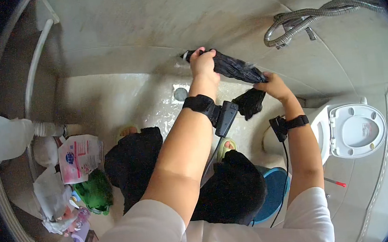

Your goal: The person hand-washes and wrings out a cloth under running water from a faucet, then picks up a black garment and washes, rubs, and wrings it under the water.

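Observation:
A black cloth [235,65], bunched into a rope and wet-looking, stretches between my two hands in front of the tiled wall. My left hand [203,66] is wrapped round its upper left end, with a short dark piece and a whitish tip sticking out beyond the fist. At the other end, my right hand [274,86] grips the cloth, and a loose black flap [250,102] hangs below that fist. What kind of garment or cloth it is, I cannot make out. Below my left hand, a round drain cover [180,94] lies in the wet floor.
On the right stands a white toilet [358,131] with its lid down. A blue basin [275,192] sits beside my right knee. Bags, including a green one [94,191] and a pink-and-white packet [81,158], crowd the left. A metal shower hose [314,13] hangs on the wall.

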### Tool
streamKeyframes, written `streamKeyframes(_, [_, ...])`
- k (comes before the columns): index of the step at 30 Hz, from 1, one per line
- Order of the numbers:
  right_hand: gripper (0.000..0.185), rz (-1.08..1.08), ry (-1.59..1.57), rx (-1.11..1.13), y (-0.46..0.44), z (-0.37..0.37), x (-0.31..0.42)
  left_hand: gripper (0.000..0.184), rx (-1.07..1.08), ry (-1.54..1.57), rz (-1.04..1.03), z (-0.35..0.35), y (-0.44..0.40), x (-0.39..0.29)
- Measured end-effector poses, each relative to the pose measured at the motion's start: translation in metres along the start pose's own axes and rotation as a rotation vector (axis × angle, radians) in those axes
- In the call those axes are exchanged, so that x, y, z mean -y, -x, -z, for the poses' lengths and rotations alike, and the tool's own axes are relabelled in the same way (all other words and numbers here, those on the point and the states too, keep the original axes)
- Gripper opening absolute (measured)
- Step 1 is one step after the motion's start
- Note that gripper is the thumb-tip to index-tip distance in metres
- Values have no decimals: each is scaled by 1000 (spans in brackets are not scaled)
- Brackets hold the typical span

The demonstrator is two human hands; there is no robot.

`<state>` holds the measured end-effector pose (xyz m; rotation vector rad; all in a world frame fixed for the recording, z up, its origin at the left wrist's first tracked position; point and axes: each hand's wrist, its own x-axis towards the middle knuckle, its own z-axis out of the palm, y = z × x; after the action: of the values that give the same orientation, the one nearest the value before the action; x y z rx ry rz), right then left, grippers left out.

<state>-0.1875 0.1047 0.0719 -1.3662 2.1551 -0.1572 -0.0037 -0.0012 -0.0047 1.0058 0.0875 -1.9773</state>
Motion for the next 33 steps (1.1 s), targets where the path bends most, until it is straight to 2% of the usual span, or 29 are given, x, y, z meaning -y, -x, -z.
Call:
streamKeyframes(1, [26, -1, -253, -15, 3, 3, 3, 41, -22, -151, -48, 4, 1, 0])
streamKeyframes(2, [26, -3, -254, -19, 5, 7, 7, 41, -18, -154, -46, 6, 0, -2])
streamKeyframes(4, [33, 0, -563, -37, 26, 20, 53, 47, -97, -314, 144, 7, -5, 1])
streamKeyframes(5, [36, 141, -439, -24, 11, 20, 40, 57, -32, -333, 230, 8, 1, 5])
streamKeyframes(6, [36, 141, -442, -31, 10, 21, 45, 57, 29, -338, 226, 8, 4, 13])
streamKeyframes(8, [31, 387, -201, -178, 10, 20, 69, 59, 178, -373, 362, 23, -13, 34])
streamKeyframes(9, [34, 393, -231, -223, 10, 18, 76, 81, 114, -425, 431, 19, -8, 27])
streamKeyframes(13, [38, 433, -372, -212, 23, 18, 88, 84, 275, -236, 565, 4, 24, 13])
streamKeyframes(16, [41, 504, -486, -191, 40, 5, 84, 77, 322, -140, 594, 0, 29, 4])
streamKeyframes(17, [40, 505, -554, -121, 48, -1, 84, 70, 410, -92, 541, 3, 36, 2])
streamKeyframes(18, [39, 503, -623, -51, 56, -7, 85, 70, 411, -91, 540, 7, 24, 11])
streamKeyframes(20, [32, 466, -726, 116, 68, -17, 89, 58, 786, 117, 477, 21, -8, 36])
streamKeyframes(21, [32, 486, -734, 100, 68, -17, 85, 43, 712, 38, 467, 17, 11, 26])
streamKeyframes(22, [31, 505, -741, 84, 67, -17, 81, 43, 717, 34, 470, 15, 13, 29])
streamKeyframes(24, [27, 404, -890, -36, 56, -1, 63, 30, 594, 166, 546, 8, 15, 39])
streamKeyframes(25, [24, 430, -1042, -113, 45, 6, 56, 28, 389, 187, 615, 4, 4, 49])
streamKeyframes(26, [24, 363, -1186, -234, 34, 10, 51, 28, 393, 176, 619, 6, -4, 58])
streamKeyframes(28, [26, 253, -1279, -276, -3, 6, 12, 35, 400, -67, 558, 1, 9, 50])
streamKeyframes(29, [31, 222, -1321, -263, -20, -11, -3, 36, 310, -188, 538, -6, 31, 35])
streamKeyframes(30, [36, 189, -1362, -247, -32, -28, -6, 36, 315, -196, 536, -9, 43, 29])
streamKeyframes(32, [41, 39, -1616, -82, -24, -53, 22, 36, 389, -351, 506, -12, 52, 24])
streamKeyframes(33, [44, 122, -1780, 68, -40, -69, 6, 36, 495, -359, 540, -5, 39, 29])
